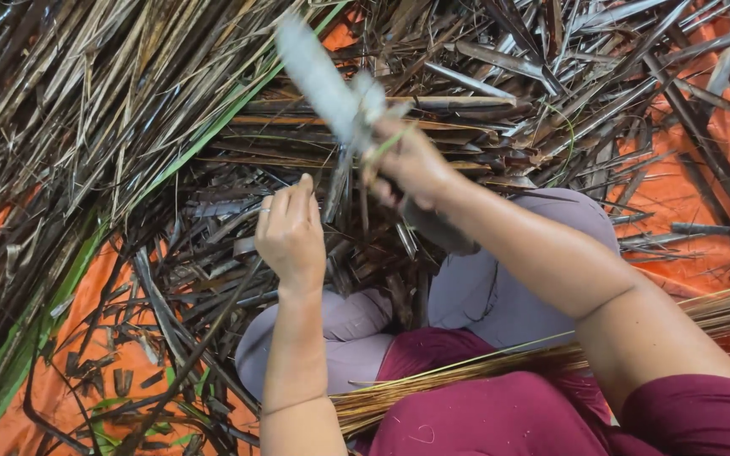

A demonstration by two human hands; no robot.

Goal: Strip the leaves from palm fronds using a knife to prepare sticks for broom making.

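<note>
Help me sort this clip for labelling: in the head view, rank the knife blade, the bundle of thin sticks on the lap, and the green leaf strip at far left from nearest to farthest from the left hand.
From the left hand:
1. Knife blade, up and just right, blurred.
2. Bundle of thin sticks, below, across the lap.
3. Green leaf strip, far left on the orange sheet.

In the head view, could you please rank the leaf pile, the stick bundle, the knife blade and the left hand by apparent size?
1. leaf pile
2. stick bundle
3. knife blade and left hand: look alike; the blade is blurred, so unranked.

Maroon short-sleeved top [500, 414], lavender trousers [500, 287]
</note>
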